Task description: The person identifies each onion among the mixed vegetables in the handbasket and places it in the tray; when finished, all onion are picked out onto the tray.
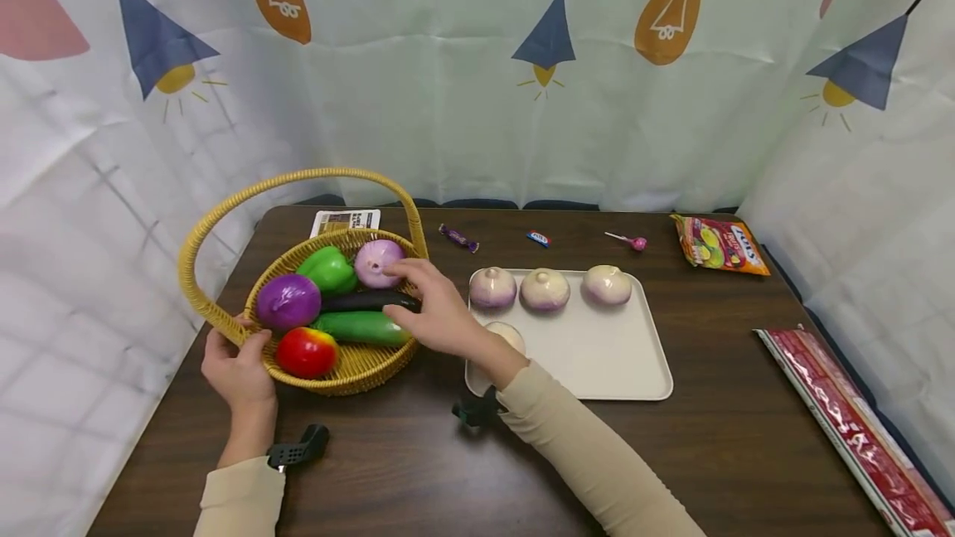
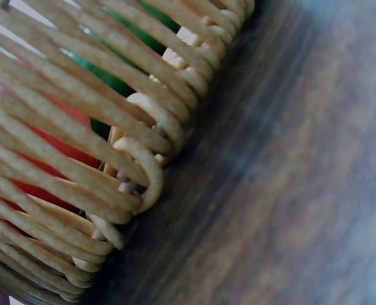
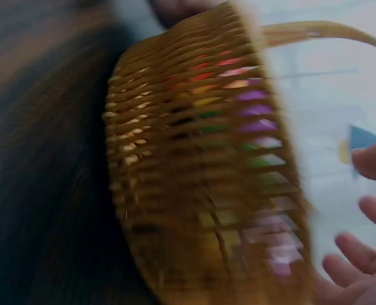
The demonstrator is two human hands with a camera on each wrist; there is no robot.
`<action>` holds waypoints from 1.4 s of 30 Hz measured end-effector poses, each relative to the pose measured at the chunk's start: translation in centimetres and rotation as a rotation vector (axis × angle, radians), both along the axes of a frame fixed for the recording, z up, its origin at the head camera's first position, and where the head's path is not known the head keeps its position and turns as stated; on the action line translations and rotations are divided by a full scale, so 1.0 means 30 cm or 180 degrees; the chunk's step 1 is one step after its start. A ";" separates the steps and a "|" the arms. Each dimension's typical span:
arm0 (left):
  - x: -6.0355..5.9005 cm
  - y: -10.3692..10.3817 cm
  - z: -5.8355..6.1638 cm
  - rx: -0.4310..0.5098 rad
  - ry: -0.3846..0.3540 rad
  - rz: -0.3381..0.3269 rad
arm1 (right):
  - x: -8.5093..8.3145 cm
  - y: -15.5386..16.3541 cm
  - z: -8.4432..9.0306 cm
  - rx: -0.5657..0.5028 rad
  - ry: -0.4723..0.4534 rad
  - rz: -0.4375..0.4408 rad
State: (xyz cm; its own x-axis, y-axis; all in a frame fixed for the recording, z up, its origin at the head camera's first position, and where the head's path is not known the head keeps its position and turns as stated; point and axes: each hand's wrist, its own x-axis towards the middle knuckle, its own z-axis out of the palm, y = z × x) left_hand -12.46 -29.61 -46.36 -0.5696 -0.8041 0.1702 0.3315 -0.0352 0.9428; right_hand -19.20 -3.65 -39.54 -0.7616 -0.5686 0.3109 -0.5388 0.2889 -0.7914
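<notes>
A yellow wicker basket [image 1: 366, 381] with a tall arched handle stands on the left of the table. My left hand [image 1: 242, 371] grips its rim at the left foot of the handle. Inside lie a purple onion [image 1: 289, 302], a green bell pepper [image 1: 328, 270], a pale purple onion [image 1: 378, 262], a dark eggplant [image 1: 366, 301], a green cucumber [image 1: 361, 327] and a red-yellow fruit [image 1: 307, 352]. My right hand [image 1: 440, 313] hovers over the basket's right side, fingertips overlapping the pale onion in the head view. In the right wrist view its fingers [image 3: 375, 159] spread apart, holding nothing.
Right of the basket, a white tray [image 1: 597, 363] bears several white-purple turnips [image 1: 545, 289]; my forearm partly covers one. Behind are wrapped candies [image 1: 458, 239], a lollipop [image 1: 637, 244] and an orange snack bag [image 1: 720, 245]. A long red package [image 1: 858, 429] lies along the right edge.
</notes>
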 end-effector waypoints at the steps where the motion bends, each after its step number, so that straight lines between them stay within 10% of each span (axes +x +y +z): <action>1: 0.001 -0.001 0.001 0.0006 0.0017 0.0010 | -0.009 -0.039 -0.004 0.0028 0.0001 -0.0078; 12: 0.004 -0.002 0.005 -0.0060 0.0046 0.0000 | -0.082 -0.230 -0.027 -0.0128 -0.0265 -0.1073; 27: 0.003 0.006 0.005 0.0009 0.0117 -0.0065 | -0.121 -0.257 -0.037 0.0559 -0.0703 -0.1199; 42: 0.000 0.007 0.007 -0.0062 0.0129 -0.0013 | -0.124 -0.287 -0.044 0.0918 -0.0502 -0.1334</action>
State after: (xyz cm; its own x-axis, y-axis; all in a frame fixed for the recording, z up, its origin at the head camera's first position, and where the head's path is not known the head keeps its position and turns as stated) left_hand -12.44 -29.42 -46.16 -0.5652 -0.7981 0.2087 0.3692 -0.0185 0.9292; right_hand -22.93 -12.26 -40.84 -0.9667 -0.2508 0.0502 -0.2111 0.6717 -0.7101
